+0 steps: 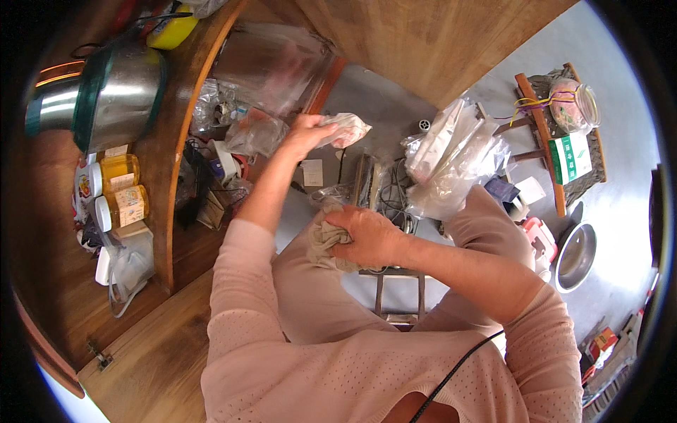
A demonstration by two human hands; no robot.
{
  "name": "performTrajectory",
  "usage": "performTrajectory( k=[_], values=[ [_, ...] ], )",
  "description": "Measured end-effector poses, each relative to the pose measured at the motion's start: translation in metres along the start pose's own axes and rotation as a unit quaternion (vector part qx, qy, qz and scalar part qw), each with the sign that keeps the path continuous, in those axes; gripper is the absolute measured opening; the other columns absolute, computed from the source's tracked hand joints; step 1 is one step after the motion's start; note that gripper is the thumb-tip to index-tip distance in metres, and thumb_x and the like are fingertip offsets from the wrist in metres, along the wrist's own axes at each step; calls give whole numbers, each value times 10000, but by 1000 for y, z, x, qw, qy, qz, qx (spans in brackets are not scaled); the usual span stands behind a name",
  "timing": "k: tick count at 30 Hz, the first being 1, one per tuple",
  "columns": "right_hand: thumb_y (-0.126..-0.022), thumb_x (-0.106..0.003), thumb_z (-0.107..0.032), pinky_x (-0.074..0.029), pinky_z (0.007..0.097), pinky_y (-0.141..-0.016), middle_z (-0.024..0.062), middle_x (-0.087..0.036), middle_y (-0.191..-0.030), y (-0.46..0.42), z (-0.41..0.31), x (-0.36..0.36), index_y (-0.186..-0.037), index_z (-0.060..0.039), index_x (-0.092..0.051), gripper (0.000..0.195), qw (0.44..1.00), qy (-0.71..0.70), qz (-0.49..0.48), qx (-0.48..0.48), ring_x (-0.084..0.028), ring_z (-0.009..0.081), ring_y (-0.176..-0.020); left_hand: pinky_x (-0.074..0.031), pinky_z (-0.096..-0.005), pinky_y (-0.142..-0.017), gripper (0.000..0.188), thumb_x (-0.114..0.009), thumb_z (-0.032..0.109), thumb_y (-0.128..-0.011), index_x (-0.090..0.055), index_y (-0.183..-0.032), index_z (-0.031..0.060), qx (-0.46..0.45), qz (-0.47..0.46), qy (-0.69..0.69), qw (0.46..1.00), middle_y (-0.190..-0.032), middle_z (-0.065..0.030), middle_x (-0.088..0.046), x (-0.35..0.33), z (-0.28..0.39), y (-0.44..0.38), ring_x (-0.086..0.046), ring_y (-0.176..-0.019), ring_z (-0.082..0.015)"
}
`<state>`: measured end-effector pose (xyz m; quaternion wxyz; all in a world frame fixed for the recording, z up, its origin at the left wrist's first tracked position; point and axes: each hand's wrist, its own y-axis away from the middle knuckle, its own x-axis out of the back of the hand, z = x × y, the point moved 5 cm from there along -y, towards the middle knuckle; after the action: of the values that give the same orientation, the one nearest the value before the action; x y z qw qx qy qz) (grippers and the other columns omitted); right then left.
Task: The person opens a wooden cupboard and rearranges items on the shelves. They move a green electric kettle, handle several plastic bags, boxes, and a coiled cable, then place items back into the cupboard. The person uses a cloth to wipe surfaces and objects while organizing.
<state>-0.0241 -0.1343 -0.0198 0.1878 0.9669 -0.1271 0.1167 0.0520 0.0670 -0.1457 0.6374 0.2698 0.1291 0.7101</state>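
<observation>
My left hand (pixel 309 133) is stretched forward beside the lower cabinet compartment and grips a small plastic bag (pixel 349 130) with pinkish contents. A crumpled beige cloth (pixel 323 238) is bunched in my right hand (pixel 370 237), above my left thigh. Below the left hand a small white paper card (pixel 312 173) lies on the grey floor. Clear plastic bags (pixel 449 158) are heaped by my right knee, next to tangled cables (pixel 394 190). Inside the lower compartment are more clear bags (pixel 256 132) and a white device or container (pixel 226 161), partly hidden.
An open wooden cabinet door (pixel 418 37) juts out at the top. Honey-coloured jars (pixel 129 206) and a steel pot (pixel 124 95) stand in the cabinet at left. A low stool (pixel 542 143) holds a jar (pixel 574 106) and a green-white box (pixel 570 158). A metal basin (pixel 576 256) sits at right.
</observation>
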Motion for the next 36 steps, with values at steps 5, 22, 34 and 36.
performTrajectory(
  k=[5, 22, 34, 36],
  values=[
    [-726, -634, -201, -475, 428, -860, 183, -521, -1145, 8, -8, 0, -1158, -107, -546, 451, 993, 81, -79, -27, -553, 351, -1034, -500, -338, -668, 388, -733, 329, -726, -681, -898, -15, 48, 167, -84, 981, -812, -143, -691, -54, -111, -61, -656, -713, -212],
    [-686, -623, -105, -478, 435, -773, 102, -527, -1019, 15, 5, 8, -981, -99, -614, 296, 933, 345, -98, 5, -545, 278, -984, -476, -356, -660, 297, -677, 333, -763, -645, -868, 57, -15, 137, -236, 962, -783, -82, -654, -29, -117, -72, -612, -734, -197],
    [-714, -602, -132, -480, 409, -723, 73, -522, -984, 4, 14, -7, -979, -140, -615, 266, 919, 384, -91, -1, -550, 254, -958, -313, -464, -1030, 754, -599, 416, -814, -279, -1403, 69, 64, 549, 490, 674, -1417, -129, -320, 161, -264, -38, -356, -1255, -287],
    [-715, -604, -139, -480, 406, -721, 71, -521, -978, 0, 7, -11, -974, -143, -614, 259, 922, 374, -102, 22, -550, 253, -953, -257, -482, -1057, 660, -498, 389, -870, -260, -1422, 118, 54, 449, 587, 672, -1468, -57, -234, 208, -311, -20, -265, -1303, -267]
  ],
)
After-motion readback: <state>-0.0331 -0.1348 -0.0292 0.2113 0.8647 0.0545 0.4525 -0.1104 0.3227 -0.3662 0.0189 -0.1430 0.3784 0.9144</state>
